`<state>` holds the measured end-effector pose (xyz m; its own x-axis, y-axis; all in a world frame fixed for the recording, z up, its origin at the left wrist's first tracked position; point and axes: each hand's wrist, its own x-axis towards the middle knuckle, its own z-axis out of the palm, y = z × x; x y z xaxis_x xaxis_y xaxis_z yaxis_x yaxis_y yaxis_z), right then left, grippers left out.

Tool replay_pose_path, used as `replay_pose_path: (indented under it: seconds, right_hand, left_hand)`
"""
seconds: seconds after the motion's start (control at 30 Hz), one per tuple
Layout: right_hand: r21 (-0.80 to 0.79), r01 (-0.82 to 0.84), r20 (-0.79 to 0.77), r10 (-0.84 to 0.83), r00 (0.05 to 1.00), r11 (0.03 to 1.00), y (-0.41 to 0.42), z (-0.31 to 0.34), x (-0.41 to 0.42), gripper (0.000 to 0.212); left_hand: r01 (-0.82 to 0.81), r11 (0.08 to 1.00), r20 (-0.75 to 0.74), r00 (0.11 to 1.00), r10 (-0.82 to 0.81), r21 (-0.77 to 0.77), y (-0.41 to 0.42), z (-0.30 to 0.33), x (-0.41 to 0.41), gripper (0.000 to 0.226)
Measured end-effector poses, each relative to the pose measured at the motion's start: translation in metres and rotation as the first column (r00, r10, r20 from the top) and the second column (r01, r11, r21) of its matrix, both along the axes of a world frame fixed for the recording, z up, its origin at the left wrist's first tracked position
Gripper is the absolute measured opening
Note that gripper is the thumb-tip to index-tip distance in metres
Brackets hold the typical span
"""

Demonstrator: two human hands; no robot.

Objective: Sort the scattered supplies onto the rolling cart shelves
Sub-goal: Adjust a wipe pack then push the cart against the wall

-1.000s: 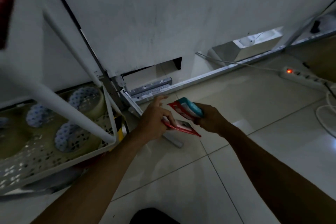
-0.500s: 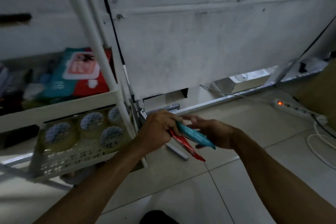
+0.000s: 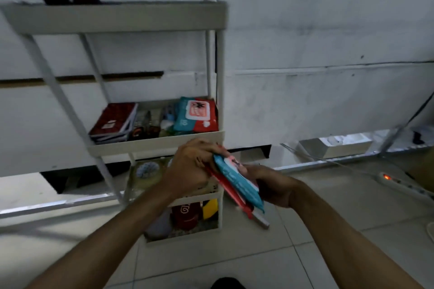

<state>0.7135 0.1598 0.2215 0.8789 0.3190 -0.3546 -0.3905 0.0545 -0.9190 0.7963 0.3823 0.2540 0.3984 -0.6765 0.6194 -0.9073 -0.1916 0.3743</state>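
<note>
1. A flat teal-and-red wipes packet is held between both hands, in the air just in front of the rolling cart — below the rim of its middle shelf and level with the lower tiers.
2. The left hand is curled over the packet's upper end; the right hand is cupped beneath it, fingers wrapped round its lower side. A second thin red item appears to be pressed under the packet, though what it is cannot be told.
3. The step in hand is judged to be the carry-and-place of this packet — it is off the floor but not yet set on any shelf.
4. A matching wipes pack is already stood at the right end of the middle shelf, beside a red notebook and small clutter, so that shelf is the likely destination.
5. The next move calls for the packet to be lifted over the shelf's front lip and slid in beside the matching pack, then let go by both hands.
6. Tape rolls are seen on the tier below.
</note>
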Motion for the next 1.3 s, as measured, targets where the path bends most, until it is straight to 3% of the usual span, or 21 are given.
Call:
replay_pose_path:
  seconds: [0.07, 0.13, 0.23, 0.37, 0.47, 0.6, 0.77, 0.83, 0.93, 1.07, 1.17, 1.3]
  right_hand:
    - [-0.193, 0.1, 0.096, -0.083, 0.992, 0.976, 0.027, 0.022, 0.005, 0.066]
    - [-0.258, 0.172, 0.203, -0.121, 0.972, 0.951, 0.055, 0.042, 0.008, 0.067]
    - [-0.313, 0.14, 0.358, -0.019, 0.933, 0.939, 0.091, 0.062, 0.012, 0.084]
    - [-0.382, 0.323, 0.562, -0.059, 0.825, 0.866, 0.128, 0.072, 0.025, 0.098]
    - [-0.431, 0.555, 0.706, -0.117, 0.698, 0.712, 0.143, 0.083, 0.042, 0.098]
    - [-0.526, 0.688, 0.729, -0.151, 0.667, 0.501, 0.148, 0.1, 0.071, 0.097]
    - [-0.631, 0.693, 0.687, -0.163, 0.708, 0.349, 0.156, 0.111, 0.107, 0.087]
    - [-0.658, 0.694, 0.67, -0.193, 0.717, 0.294, 0.163, 0.11, 0.12, 0.092]
    - [-0.729, 0.659, 0.619, -0.232, 0.751, 0.185, 0.163, 0.11, 0.135, 0.106]
    - [-0.802, 0.587, 0.541, -0.284, 0.791, 0.109, 0.155, 0.111, 0.149, 0.098]
    - [-0.839, 0.54, 0.511, -0.243, 0.824, 0.065, 0.156, 0.108, 0.154, 0.083]
    - [-0.814, 0.578, 0.562, -0.172, 0.809, 0.057, 0.157, 0.104, 0.148, 0.079]
  left_hand:
    - [-0.079, 0.995, -0.036, 0.996, 0.077, -0.066, 0.025, 0.007, 0.004, 0.029]
    - [-0.146, 0.978, -0.117, 0.985, 0.129, -0.15, 0.047, 0.016, 0.006, 0.032]
    - [-0.217, 0.948, -0.209, 0.963, 0.17, -0.232, 0.067, 0.033, 0.009, 0.03]
    - [-0.273, 0.913, -0.118, 0.961, 0.248, -0.303, 0.091, 0.057, 0.015, 0.037]
    - [-0.407, 0.837, -0.085, 0.91, 0.406, -0.366, 0.117, 0.064, 0.024, 0.035]
    - [-0.57, 0.685, -0.071, 0.789, 0.61, -0.453, 0.15, 0.06, 0.036, 0.047]
    - [-0.691, 0.474, -0.202, 0.658, 0.726, -0.546, 0.168, 0.048, 0.057, 0.072]
    - [-0.708, 0.502, -0.349, 0.692, 0.632, -0.497, 0.166, 0.044, 0.067, 0.064]
    - [-0.666, 0.645, -0.569, 0.715, 0.407, -0.375, 0.164, 0.041, 0.076, 0.025]
    - [-0.577, 0.716, -0.517, 0.782, 0.347, -0.393, 0.17, 0.032, 0.085, 0.016]
    - [-0.56, 0.736, -0.527, 0.785, 0.324, -0.381, 0.172, 0.03, 0.089, 0.015]
    - [-0.547, 0.74, -0.546, 0.785, 0.292, -0.391, 0.172, 0.031, 0.089, 0.011]
